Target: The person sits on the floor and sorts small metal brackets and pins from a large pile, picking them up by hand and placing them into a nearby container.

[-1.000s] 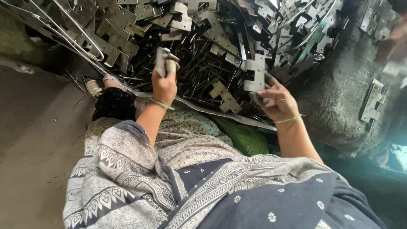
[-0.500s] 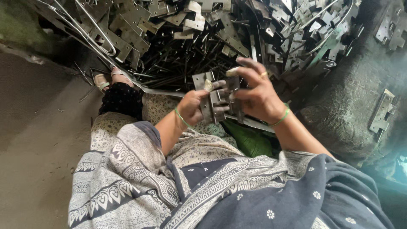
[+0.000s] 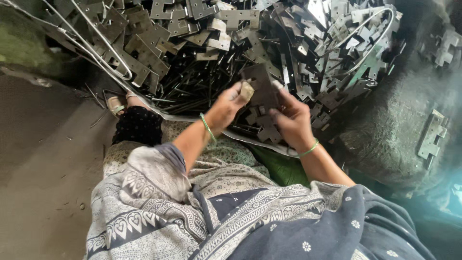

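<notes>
My left hand and my right hand meet in front of me, both gripping flat grey stamped metal plates. The left thumb and fingers pinch the plates' left edge; the right fingers wrap the lower right side. Each wrist carries a thin green bangle. Behind the hands lies a big heap of similar notched metal plates mixed with thin dark pins.
Bent wire loops lie over the heap at left and upper right. A sandalled foot rests by the heap's edge. Patterned cloth covers my lap. A loose plate lies on the dark mound at right. Bare concrete floor spreads left.
A second ago the left hand held plates up while the right reached into the heap. The hands then came together and now hold the plates between them, slightly higher.
</notes>
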